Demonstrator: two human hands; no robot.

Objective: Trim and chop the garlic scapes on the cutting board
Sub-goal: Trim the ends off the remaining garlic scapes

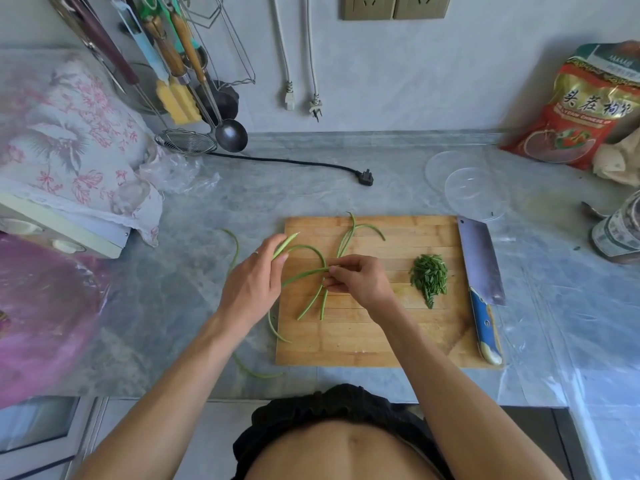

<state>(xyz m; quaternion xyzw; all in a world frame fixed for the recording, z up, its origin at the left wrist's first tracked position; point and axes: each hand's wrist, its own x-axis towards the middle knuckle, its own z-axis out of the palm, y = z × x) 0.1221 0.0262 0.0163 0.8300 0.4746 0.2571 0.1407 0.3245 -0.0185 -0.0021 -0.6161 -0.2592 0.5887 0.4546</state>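
A wooden cutting board (381,341) lies on the grey counter. Several long green garlic scapes (313,299) curve across its left half. My left hand (252,282) pinches a short pale-green scape tip (285,244) above the board's left edge. My right hand (356,275) pinches the end of a long scape (304,274) over the middle of the board. A small pile of chopped scape pieces (429,277) sits to the right. A cleaver (481,265) with a blue handle lies along the board's right edge.
Trimmed scape ends (235,251) lie on the counter left of the board. Two clear plastic lids (471,192) rest behind the board. A black plug and cord (365,177), a utensil rack (180,81), a red food bag (585,109) and a jar (620,233) stand around.
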